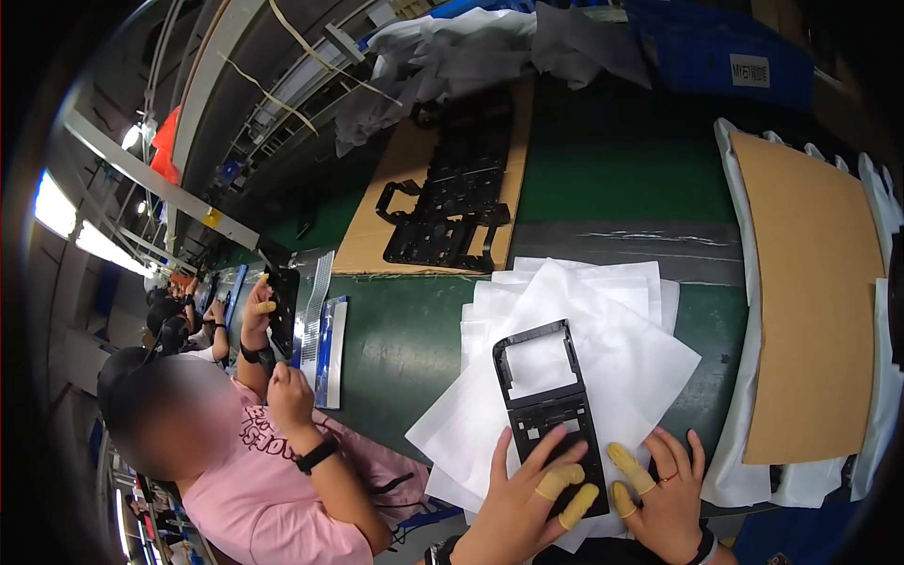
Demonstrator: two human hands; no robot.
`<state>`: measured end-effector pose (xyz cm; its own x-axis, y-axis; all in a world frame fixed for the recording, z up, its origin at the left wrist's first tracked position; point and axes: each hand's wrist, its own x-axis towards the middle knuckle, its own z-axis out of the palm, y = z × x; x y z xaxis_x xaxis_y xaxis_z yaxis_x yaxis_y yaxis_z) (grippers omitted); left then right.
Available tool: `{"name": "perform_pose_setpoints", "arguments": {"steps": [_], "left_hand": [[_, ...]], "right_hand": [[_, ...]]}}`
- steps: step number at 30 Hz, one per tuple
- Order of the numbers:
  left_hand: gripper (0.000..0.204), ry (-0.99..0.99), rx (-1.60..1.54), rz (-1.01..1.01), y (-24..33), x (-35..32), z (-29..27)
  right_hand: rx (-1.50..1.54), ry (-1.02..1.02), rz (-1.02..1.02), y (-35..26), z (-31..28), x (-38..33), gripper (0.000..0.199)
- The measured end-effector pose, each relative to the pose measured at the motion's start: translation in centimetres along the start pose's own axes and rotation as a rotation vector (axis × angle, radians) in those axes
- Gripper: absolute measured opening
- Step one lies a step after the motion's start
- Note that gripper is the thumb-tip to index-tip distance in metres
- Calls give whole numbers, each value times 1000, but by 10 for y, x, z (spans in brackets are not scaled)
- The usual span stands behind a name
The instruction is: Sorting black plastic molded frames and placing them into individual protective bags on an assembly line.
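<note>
The left hand (pixel 521 499) is laid, fingers spread, over the lower end of a black frame (pixel 546 399); whether the frame is gripped cannot be told. The right hand (pixel 667 507) is held open, just beside the frame's right edge. Far left of both hands, a co-worker (pixel 259 480) is seen. Beyond the left hand, black parts (pixel 461 179) are set on cardboard (pixel 370 247). Beneath the frame, white sheets (pixel 631 367) are layered. Right of the right hand, a brown board (pixel 810 301) is placed.

frame (pixel 548 399) on sheets (pixel 650 348), part (pixel 461 179) on cardboard (pixel 372 245) behind, panel (pixel 810 311) to the right, co-worker (pixel 254 490) at left
</note>
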<state>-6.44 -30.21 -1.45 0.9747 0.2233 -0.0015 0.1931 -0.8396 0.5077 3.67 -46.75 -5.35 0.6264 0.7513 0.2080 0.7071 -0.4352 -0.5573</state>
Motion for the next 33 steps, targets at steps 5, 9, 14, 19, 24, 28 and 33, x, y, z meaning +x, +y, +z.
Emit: {"name": "perform_pose_setpoints", "arguments": {"steps": [5, 9, 14, 19, 24, 28, 33], "left_hand": [[33, 294, 119, -190, 5, 7, -3], [47, 385, 298, -227, 0, 7, -3], [42, 150, 181, -59, 8, 10, -5], [61, 377, -136, -319, -1, -10, 1], [63, 363, -395, -537, 12, -15, 14], [88, 201, -629, -438, -5, -16, 16], [84, 316, -810, -376, -9, -25, 22]], "right_hand": [[3, 0, 2, 0, 1, -2, 39], [-4, 6, -3, 1, 2, -2, 39], [-14, 4, -5, 3, 3, -2, 39], [-20, 7, -16, 3, 3, -1, 39], [-27, -2, -21, 2, 2, 0, 39], [-50, -51, 35, 2, 9, -5, 39], [-21, -44, 28, 5, 13, -5, 38]]}}
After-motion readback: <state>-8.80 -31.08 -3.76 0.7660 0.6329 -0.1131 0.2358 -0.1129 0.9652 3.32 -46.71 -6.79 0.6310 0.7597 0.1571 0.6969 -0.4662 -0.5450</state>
